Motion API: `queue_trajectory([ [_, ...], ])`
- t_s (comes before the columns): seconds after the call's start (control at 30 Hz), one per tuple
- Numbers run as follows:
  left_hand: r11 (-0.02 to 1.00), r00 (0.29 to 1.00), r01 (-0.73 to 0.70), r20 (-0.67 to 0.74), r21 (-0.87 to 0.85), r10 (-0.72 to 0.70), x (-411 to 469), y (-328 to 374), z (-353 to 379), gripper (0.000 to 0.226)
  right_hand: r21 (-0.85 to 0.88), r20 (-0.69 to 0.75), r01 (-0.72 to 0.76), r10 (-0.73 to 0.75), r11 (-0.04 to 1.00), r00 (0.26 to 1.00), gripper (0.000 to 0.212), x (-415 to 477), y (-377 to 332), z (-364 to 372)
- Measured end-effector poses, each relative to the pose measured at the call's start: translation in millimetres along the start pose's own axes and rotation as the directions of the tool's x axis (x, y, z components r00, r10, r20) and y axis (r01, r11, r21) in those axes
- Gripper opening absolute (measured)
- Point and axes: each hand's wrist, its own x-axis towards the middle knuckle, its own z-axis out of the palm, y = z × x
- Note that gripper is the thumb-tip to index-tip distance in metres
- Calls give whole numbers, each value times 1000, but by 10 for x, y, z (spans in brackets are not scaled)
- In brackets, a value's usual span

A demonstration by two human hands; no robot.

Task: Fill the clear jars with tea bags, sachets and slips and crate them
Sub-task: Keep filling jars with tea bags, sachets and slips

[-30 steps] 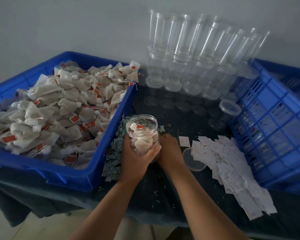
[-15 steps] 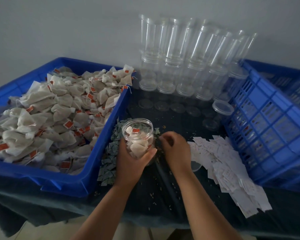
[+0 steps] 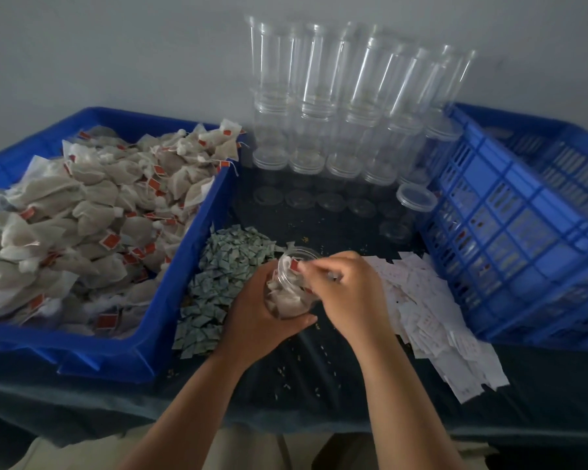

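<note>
Right hand has come up off the dark surface to the clear plastic jar mouth, fingers bunched; can't tell if they pinch anything. Left hand grips the jar, tilted, beside the grey-green sachets. I'd hold that tilt and release below the rim.

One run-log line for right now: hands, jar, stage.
left hand: grips jar | right hand: curled at jar mouth, held item unclear | jar: uncapped, holds tea bags | stage: filling, not crated
</note>
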Motion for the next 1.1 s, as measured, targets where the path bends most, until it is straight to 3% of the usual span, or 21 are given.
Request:
queue_trajectory([
  [0.1, 1000, 999, 6, -33, -26, -7, 6, 14, -2, 87, 295, -247, -64, 141, 953, 959, 18, 51, 129, -137],
  [0.17, 998, 999, 19, -38, -64, -21, 1, -4, -9, 85, 273, -290, -130, 211, 953, 933, 19, 116, 343, -252],
  [0.27, 997, 999, 14, -37, -78, -17, -9, -18, -25, 85, 46, -184, -273, 277, 961, 943, 7, 225, 738, -363],
  [0.3, 997, 999, 17, -34, -76, -20, -6, -16, -28, 85, -90, -156, -314, 298, 945, 942, 15, 251, 871, -392],
  [0.4, 999, 1000, 17, -25, -46, -18, 11, -12, -20, 83, -539, -95, -403, 421, 740, 902, 49, 240, 1195, -461],
  [0.47, 1000, 1000, 9, -21, -20, -10, 14, -8, -17, 82, -626, -100, -389, 425, 676, 900, 48, 162, 1318, -458],
  [0.6, 1000, 1000, -8, -13, 1, 8, 16, -7, -23, 81, -472, -218, -357, 285, 806, 933, 24, 10, 1421, -397],
  [0.77, 1000, 1000, -26, -13, 8, 26, 18, 8, -22, 83, -165, -283, -401, 347, 901, 894, 26, 2, 1430, -539],
  [0.97, 999, 1000, -21, -21, -30, 21, 9, 21, -24, 83, -7, -349, -372, 346, 928, 871, 35, -31, 1326, -866],
  [1.03, 998, 1000, -13, -16, -56, 12, 5, 32, -5, 82, 181, -374, -355, 398, 917, 838, 21, -18, 1207, -934],
  [1.1, 997, 1000, 1, -8, -81, -1, 7, 40, 22, 85, 463, -320, -293, 466, 836, 825, 12, -13, 951, -936],
])
